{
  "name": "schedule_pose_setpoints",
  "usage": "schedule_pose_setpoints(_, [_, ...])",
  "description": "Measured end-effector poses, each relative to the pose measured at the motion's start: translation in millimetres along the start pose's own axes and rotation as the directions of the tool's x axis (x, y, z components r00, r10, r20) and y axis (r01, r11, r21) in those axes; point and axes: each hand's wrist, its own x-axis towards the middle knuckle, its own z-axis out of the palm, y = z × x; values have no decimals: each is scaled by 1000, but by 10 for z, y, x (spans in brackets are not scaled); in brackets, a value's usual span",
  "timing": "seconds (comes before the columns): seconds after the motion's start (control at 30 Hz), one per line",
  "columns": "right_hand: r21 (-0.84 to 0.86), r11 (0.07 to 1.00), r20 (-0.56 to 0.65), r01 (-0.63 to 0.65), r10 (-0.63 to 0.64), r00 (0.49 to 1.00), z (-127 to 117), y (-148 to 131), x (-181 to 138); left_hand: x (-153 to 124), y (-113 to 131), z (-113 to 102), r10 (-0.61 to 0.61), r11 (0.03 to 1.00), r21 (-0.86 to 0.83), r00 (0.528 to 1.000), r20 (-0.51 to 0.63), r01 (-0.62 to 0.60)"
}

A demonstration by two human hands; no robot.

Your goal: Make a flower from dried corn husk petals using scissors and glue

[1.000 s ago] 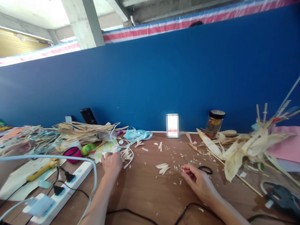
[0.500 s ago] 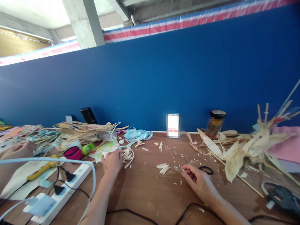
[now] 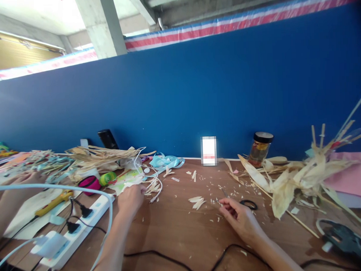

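Note:
My left hand (image 3: 131, 197) is over the table's left part, at the near edge of a green-patterned sheet (image 3: 124, 181). Its fingers curl away from me, so whatever they hold is hidden. A white cable (image 3: 158, 189) lies just right of it. My right hand (image 3: 237, 215) is low over the brown table, thumb and fingertips drawn close together. Anything between them is too small to make out. Scissors lie beside and partly behind this hand, with a black handle (image 3: 249, 205) showing. Pale husk scraps (image 3: 197, 202) are scattered left of the fingertips.
Left are a power strip (image 3: 76, 238) with plugs, a yellow glue gun (image 3: 54, 205) and another person's hands (image 3: 28, 180). A lidded jar (image 3: 260, 149) and dry corn husks (image 3: 300, 178) stand or lie right. A black cable (image 3: 173, 262) crosses the front. A blue partition (image 3: 179, 92) rises behind.
My left hand has drawn back slightly toward me and left, and its fingers show less. My right hand stays nearly still. The other person's hands have shifted slightly.

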Motion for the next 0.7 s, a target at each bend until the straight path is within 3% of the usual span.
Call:
schedule_pose_setpoints(0.23, [2,1000,9,5,-5,1000,2,1,5,-7,62,64,54,997,53,998,-19,-52])
schedule_pose_setpoints(0.43, [12,1000,7,-4,4,1000,1,0,2,20,74,167,21,997,72,999,-39,-18])
schedule_pose_setpoints(0.7, [-2,1000,11,0,0,1000,3,7,2,17,62,134,99,994,-49,995,-11,-100])
